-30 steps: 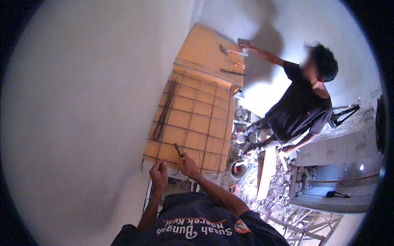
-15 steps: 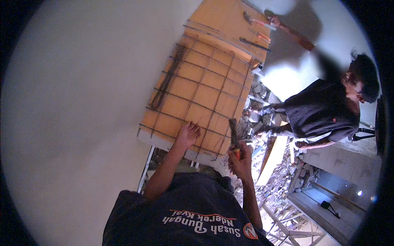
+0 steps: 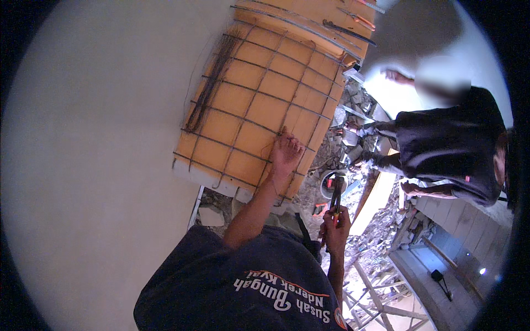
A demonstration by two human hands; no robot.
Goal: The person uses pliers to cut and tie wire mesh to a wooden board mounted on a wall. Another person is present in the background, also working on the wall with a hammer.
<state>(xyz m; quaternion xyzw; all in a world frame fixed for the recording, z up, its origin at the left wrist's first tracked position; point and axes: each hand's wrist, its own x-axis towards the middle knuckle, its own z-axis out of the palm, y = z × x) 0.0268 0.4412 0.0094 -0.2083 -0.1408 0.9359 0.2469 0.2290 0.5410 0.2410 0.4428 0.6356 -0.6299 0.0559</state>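
A grid of steel reinforcing bars [image 3: 245, 118] lies over an orange panel [image 3: 232, 102]. My left hand [image 3: 288, 153] is at a bar crossing on the grid's right side, fingers bent together. A thin wire [image 3: 270, 151] curves out beside it and seems to be held in the fingers. Off the panel's near right corner, my right hand [image 3: 335, 229] is closed round pliers [image 3: 337, 193] with orange grips, jaws pointing away from me. A bundle of thin dark wires [image 3: 212, 83] rests along the grid's left side.
Hand tools, among them an orange-handled tool [image 3: 361, 21] and a dark bar [image 3: 348, 32], lie on the far panel. A co-worker [image 3: 447, 146] stands at the right over rubble [image 3: 361, 102]. Near my right hand are a bucket [image 3: 326, 187] and a plank [image 3: 375, 198]. A plain wall [image 3: 99, 165] fills the left.
My left hand has moved right and farther along the grid. My right hand with the pliers has shifted right and nearer, off the panel. The co-worker's arm has come away from the tools.
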